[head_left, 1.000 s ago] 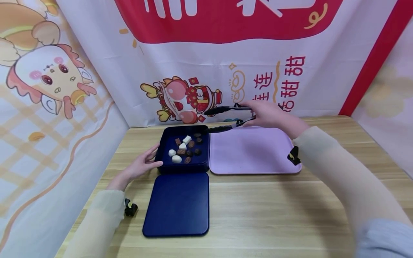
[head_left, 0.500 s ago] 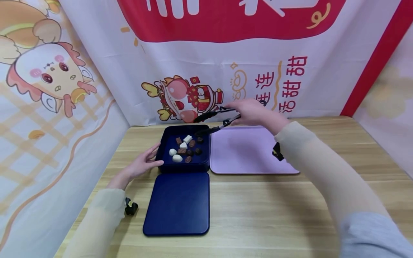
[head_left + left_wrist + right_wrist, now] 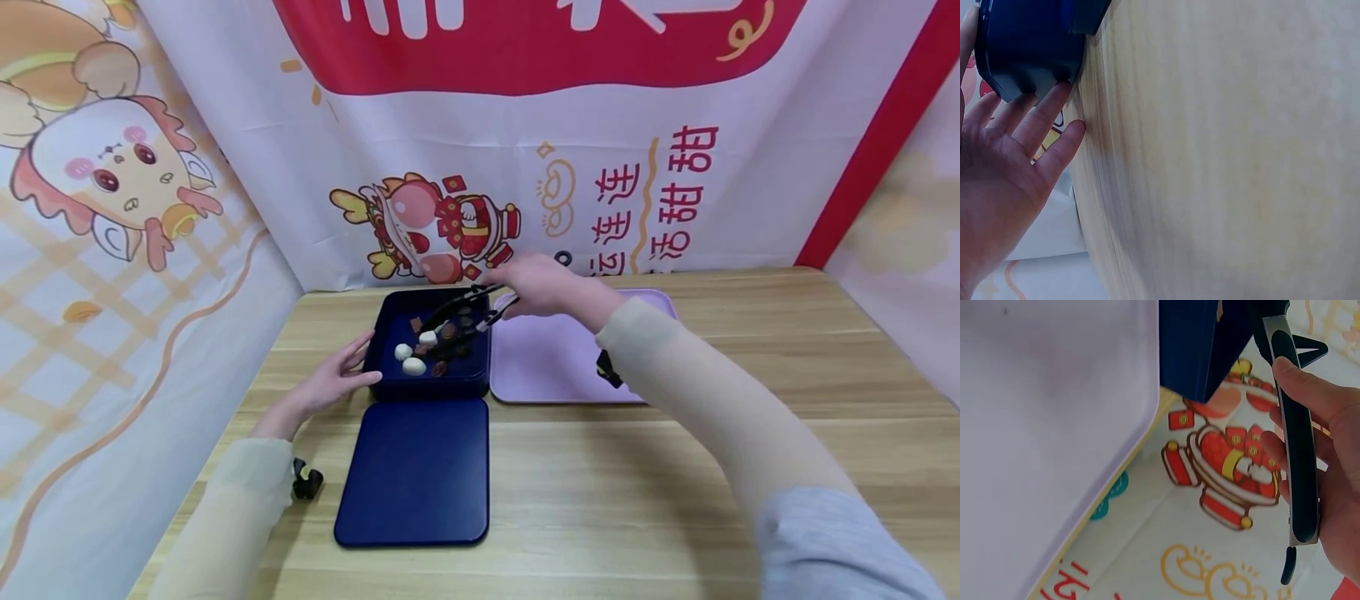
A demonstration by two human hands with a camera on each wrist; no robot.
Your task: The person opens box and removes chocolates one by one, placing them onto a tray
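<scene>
In the head view my right hand (image 3: 536,285) grips black-and-silver tongs (image 3: 459,303) over a dark blue box (image 3: 431,390). Their two tips reach down among the chocolates, spread apart, with a white chocolate (image 3: 428,338) showing between them. Brown, dark and other white pieces, including an oval one (image 3: 414,367), lie around the tips, and the tongs cover some. My left hand (image 3: 333,379) rests against the box's left side. Its fingers are extended, fingertips at the box wall in the left wrist view. The right wrist view shows thumb and fingers round the tong handle (image 3: 1298,444).
A lilac tray (image 3: 555,358) lies directly right of the box, partly under my right arm. The box's flat blue lid (image 3: 416,475) lies in front of it on the wooden table (image 3: 600,500). A printed cloth wall (image 3: 300,208) stands close behind the box and tray.
My right hand has brought the tongs left and down, from above the tray's back edge into the box among the chocolates. My left hand stays at the box's side.
</scene>
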